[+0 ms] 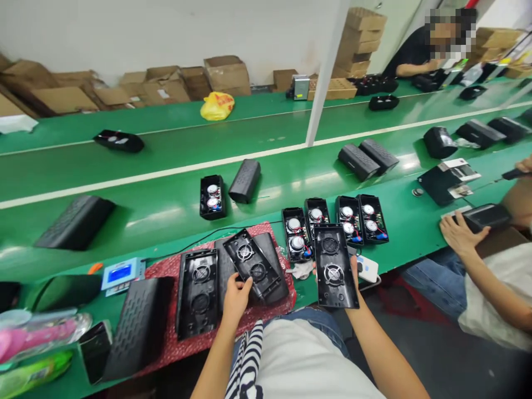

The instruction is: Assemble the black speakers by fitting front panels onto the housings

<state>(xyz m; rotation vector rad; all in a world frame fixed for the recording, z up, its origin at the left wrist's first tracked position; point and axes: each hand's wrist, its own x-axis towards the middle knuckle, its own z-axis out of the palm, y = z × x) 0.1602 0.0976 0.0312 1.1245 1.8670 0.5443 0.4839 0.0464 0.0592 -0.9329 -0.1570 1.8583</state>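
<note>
My left hand (238,299) pinches the lower left edge of a black speaker housing half (245,254), tilted, with its hollow inside and two round grilles facing up. Beneath it a closed black speaker case (272,249) lies on red bubble wrap (166,346). In my right hand (354,274), mostly hidden behind it, is another black speaker housing half (336,291), held up near the table edge. A third open housing half (198,305) lies left of my left hand. Beyond my right hand stand several housings with speaker drivers and wires (295,227).
A co-worker's hand (463,233) rests on a black case at right. Finished-looking cases (245,180) lie on the green belt (166,194). A blue-screened device (120,274), a standing black case (139,321) and plastic bags are at left. A white phone-like object (368,269) lies beside my right hand.
</note>
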